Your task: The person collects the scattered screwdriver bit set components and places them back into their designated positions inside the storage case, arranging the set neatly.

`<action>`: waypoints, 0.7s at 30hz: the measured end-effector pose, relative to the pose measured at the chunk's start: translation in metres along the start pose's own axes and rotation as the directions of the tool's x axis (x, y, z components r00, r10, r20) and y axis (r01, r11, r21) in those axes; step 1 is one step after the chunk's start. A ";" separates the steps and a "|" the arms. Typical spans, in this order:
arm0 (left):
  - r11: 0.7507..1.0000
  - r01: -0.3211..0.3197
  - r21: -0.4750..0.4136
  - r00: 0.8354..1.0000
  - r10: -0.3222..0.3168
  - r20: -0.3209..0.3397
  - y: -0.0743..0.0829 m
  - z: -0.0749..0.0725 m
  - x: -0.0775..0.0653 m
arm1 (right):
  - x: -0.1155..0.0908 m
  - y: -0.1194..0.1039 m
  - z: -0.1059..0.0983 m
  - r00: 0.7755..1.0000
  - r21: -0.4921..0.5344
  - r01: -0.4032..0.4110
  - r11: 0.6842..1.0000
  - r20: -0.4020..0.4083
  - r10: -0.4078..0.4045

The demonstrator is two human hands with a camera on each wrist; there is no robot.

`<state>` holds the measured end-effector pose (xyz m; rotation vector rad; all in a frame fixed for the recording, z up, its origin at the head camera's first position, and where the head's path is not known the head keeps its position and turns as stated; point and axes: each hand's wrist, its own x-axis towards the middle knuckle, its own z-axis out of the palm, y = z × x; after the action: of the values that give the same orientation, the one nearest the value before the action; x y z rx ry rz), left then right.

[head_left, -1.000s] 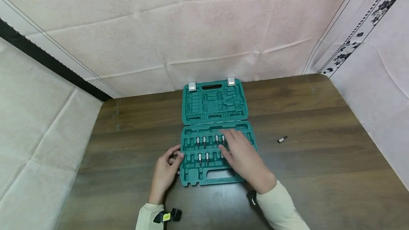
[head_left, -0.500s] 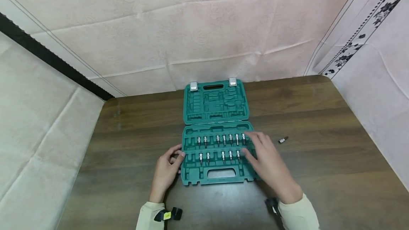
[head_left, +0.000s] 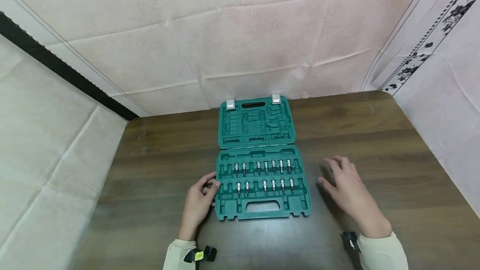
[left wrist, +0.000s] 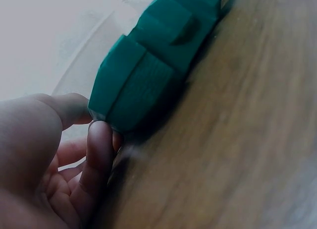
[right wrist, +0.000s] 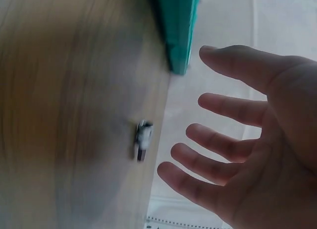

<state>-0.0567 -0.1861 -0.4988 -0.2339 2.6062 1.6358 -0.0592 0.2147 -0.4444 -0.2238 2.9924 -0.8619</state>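
A green bit socket case [head_left: 258,216] lies open on the table, its lid folded back behind it. Two rows of silver-and-dark bit sockets [head_left: 273,166] fill part of its lower half. At the case's left edge, my left hand [head_left: 198,201] grips the rim between thumb and fingers; the left wrist view has the fingertips [left wrist: 99,135] at the corner of the case wall [left wrist: 143,80]. My right hand [head_left: 352,193] hovers over the table right of the case, fingers spread and holding nothing. A loose bit socket [right wrist: 143,137] lies near it in the right wrist view, hidden in the head view.
The brown wooden table [head_left: 168,157] surrounds the case. Pale cloth [head_left: 262,45] hangs behind the far edge, with more cloth at the left and right sides. Two silver latches [head_left: 276,98] stick up from the lid's far edge.
My right hand has moved right, from above the case's sockets to over the table where the loose bit socket lay. My left hand has stayed at the case's left edge.
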 end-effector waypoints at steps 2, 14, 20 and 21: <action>1.000 -0.008 -0.004 1.000 0.008 -0.003 0.000 0.000 0.001 | 0.001 0.007 -0.003 1.000 -0.006 0.002 1.000 0.005 -0.002; 1.000 -0.001 0.018 1.000 0.002 -0.019 0.002 0.002 -0.001 | 0.018 0.046 -0.004 0.982 -0.101 0.184 0.978 -0.034 -0.188; 1.000 0.009 0.015 1.000 -0.009 -0.015 0.002 0.001 -0.001 | 0.021 0.049 -0.004 0.985 -0.132 0.169 0.977 -0.006 -0.172; 1.000 0.010 0.014 1.000 -0.010 -0.015 0.001 0.001 -0.001 | 0.021 0.048 -0.004 0.988 -0.131 0.155 0.979 0.002 -0.156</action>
<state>-0.0559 -0.1843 -0.4978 -0.2592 2.6220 1.6183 -0.0869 0.2539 -0.4659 -0.4643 3.0753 -0.6772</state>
